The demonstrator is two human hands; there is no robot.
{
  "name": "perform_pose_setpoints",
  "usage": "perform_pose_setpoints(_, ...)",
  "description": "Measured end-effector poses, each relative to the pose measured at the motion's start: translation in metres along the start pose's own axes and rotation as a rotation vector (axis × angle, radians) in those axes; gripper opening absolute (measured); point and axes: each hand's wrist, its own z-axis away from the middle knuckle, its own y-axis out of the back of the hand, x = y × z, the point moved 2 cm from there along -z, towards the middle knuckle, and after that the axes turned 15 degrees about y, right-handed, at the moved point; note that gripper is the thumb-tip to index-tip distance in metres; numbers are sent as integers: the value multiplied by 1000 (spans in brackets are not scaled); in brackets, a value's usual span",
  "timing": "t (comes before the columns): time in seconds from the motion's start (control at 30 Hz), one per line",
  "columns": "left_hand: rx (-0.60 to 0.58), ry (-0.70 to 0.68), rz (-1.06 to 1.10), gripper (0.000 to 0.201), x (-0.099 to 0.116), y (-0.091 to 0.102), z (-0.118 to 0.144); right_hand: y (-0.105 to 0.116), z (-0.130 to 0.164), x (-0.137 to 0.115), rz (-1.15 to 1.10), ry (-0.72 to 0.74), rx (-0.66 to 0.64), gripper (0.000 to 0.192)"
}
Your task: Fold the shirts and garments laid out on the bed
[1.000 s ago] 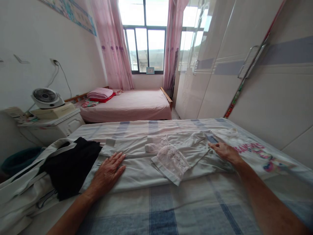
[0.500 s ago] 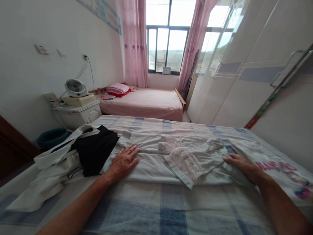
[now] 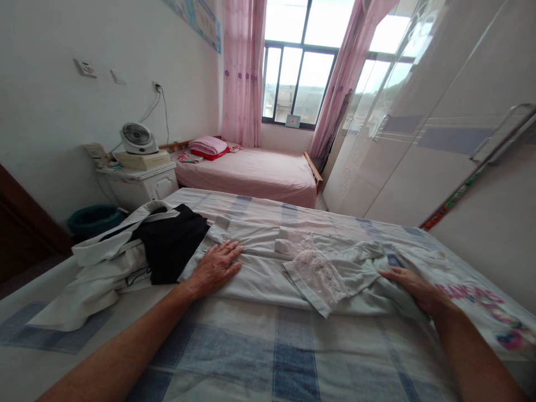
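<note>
A pale grey-green garment (image 3: pixel 255 273) with lace-trimmed cuffs (image 3: pixel 320 273) lies folded lengthwise across the checked bed. My left hand (image 3: pixel 215 269) rests flat on its left part, palm down and fingers apart. At the garment's right end, my right hand (image 3: pixel 412 285) takes hold of the fabric, its lower fingers partly hidden. Just left of the garment is a heap of white and black clothing, with a black piece (image 3: pixel 171 243) over a white one (image 3: pixel 90 279). Beside my right hand lies a white T-shirt (image 3: pixel 469 290) with pink lettering.
The blue-and-white checked sheet (image 3: pixel 234 357) covers the near bed. Beyond it stands a pink-covered bed (image 3: pixel 259 170) below the window. A white bedside cabinet (image 3: pixel 142 187) carries a small fan (image 3: pixel 138 138). A teal bin (image 3: pixel 96 219) is at left, a glossy wardrobe (image 3: pixel 402 162) at right.
The camera view has tilted and shifted slightly. Both hands stay at nearly the same places on the garment, which lies much as before.
</note>
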Motion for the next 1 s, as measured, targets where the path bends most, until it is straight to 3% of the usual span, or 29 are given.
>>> perform_pose_setpoints(0.1,-20,11,24,50,1,0,0,-6,0,3,-541,-339,-33,17)
perform_pose_setpoints(0.17,-8,16,64,48,2,3,0,-5,-3,-4,-658,-430,38,10)
perform_pose_setpoints(0.27,13,34,187,45,3,8,0,-3,-12,-32,-734,-449,89,3)
perform_pose_setpoints(0.37,55,121,448,46,1,16,-2,-6,-29,-79,-774,-339,92,11)
perform_pose_setpoints(0.5,178,299,978,53,-12,21,-8,-26,-63,-155,-790,-169,14,18)
perform_pose_setpoints(0.63,282,491,1391,64,-29,20,-13,-78,-95,-231,-780,-19,-94,17)
perform_pose_setpoints(0.73,399,566,1565,63,-38,23,-14,-132,-105,-276,-781,163,-316,21)
perform_pose_setpoints(0.8,483,580,1618,61,-41,27,-13,-160,-105,-292,-666,286,-479,32)
perform_pose_setpoints(0.87,587,565,1601,59,-42,31,-10,-175,-105,-293,-477,410,-519,40)
perform_pose_setpoints(0.93,690,510,1498,55,-40,35,-7,-176,-109,-278,-267,474,-436,43)
perform_pose_setpoints(1.0,759,447,1347,51,-37,39,-4,-167,-118,-252,-27,431,-278,40)
